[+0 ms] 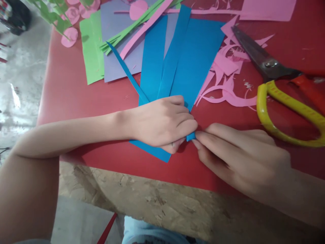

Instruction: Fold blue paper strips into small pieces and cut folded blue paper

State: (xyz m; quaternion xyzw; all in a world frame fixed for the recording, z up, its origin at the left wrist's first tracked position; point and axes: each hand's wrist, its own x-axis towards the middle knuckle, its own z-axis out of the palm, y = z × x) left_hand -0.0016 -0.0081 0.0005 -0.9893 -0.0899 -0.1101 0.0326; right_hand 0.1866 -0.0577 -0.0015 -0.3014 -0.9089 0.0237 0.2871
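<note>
My left hand (165,122) is closed over a narrow blue paper strip (127,73), whose free end slants up and left from under the knuckles. A small blue roll (190,136) shows between my hands; it looks like the strip's other end, though the fingers hide the join. The fingertips of my right hand (236,152) pinch this roll from the right. Beneath my left hand and wrist lie blue paper sheets (198,57), one corner poking out below. A wider blue strip (175,51) rests on them.
Scissors (270,64) with yellow and orange handles lie open at right, beside pink paper scraps (228,74). Behind are purple paper (122,64), green paper (91,51), green strips (132,27) and pink rolled flowers (69,37). The red tabletop (83,101) ends at a rough board edge (152,196).
</note>
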